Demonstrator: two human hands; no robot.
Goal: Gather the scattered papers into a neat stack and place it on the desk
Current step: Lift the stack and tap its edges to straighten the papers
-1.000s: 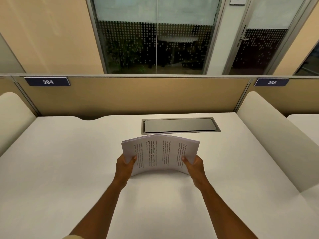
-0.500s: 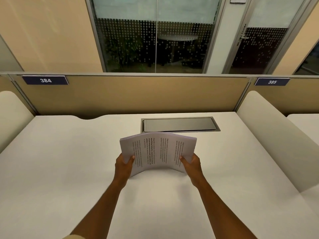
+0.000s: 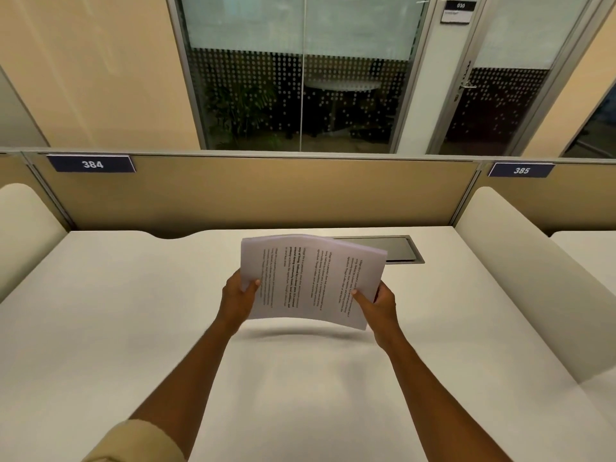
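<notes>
A stack of white printed papers (image 3: 310,278) hangs a little above the white desk (image 3: 133,311), bowed upward in the middle, its shadow on the desk below. My left hand (image 3: 238,300) grips the stack's left edge with the thumb on top. My right hand (image 3: 378,303) grips the right edge the same way. The text columns run sideways across the top sheet. The sheets' edges look roughly aligned. No loose sheet lies elsewhere on the desk.
A grey metal cable hatch (image 3: 396,250) is set into the desk behind the stack, partly hidden by it. A tan partition (image 3: 266,191) with labels 384 and 385 closes the back. Rounded white dividers (image 3: 520,268) stand at both sides.
The stack has been lifted off the desk, where its lower edge rested before. Both hands keep their grip.
</notes>
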